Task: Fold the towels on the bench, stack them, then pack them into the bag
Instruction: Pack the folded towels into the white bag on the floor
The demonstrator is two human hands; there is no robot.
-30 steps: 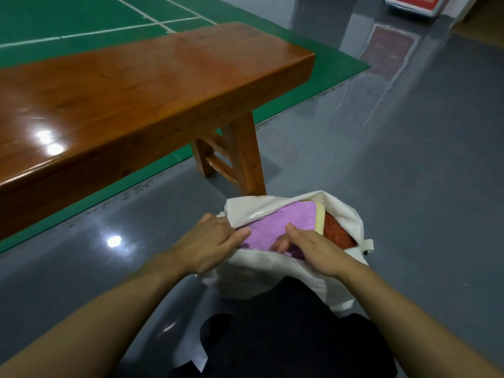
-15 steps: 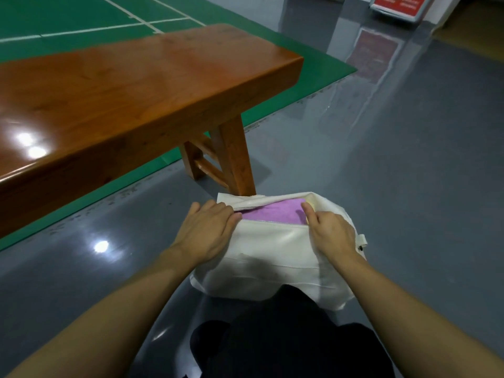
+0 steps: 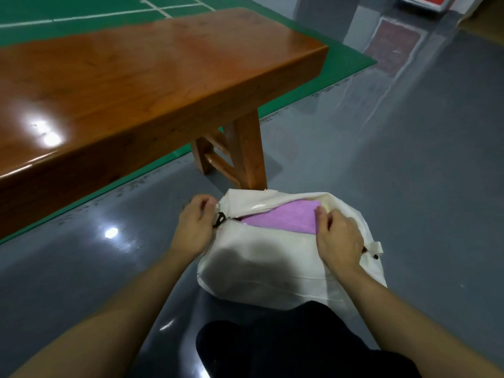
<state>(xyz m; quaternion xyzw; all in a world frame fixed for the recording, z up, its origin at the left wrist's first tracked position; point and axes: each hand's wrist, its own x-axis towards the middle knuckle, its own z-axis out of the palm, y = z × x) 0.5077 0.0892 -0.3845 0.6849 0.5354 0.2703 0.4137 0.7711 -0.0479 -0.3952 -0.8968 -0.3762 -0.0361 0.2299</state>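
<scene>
— Where do things stand?

— The white bag (image 3: 272, 257) sits on the grey floor (image 3: 409, 159), just beside the leg of the wooden bench (image 3: 136, 77) at its right end. The purple towel (image 3: 286, 221) lies inside, showing through the open mouth, with a sliver of yellow towel (image 3: 326, 207) at its far right corner. The bench top shows no towels in view, so I judge the packing done and the closing in hand.

— And the hands?

— The left hand (image 3: 195, 227) has its fingers curled at the bag's left end, right by the black zipper pull (image 3: 219, 220); whether it pinches the pull or the fabric beside it, I cannot tell. The right hand (image 3: 338, 241) grips the bag's near edge at the right end, thumb tucked against the purple towel.

— How would you close it well?

— Keep the right hand holding the edge taut so the two sides of the mouth line up, press the towel corner down below the zipper teeth, then draw the pull steadily rightward. Loose pile may snag the slider.
</scene>
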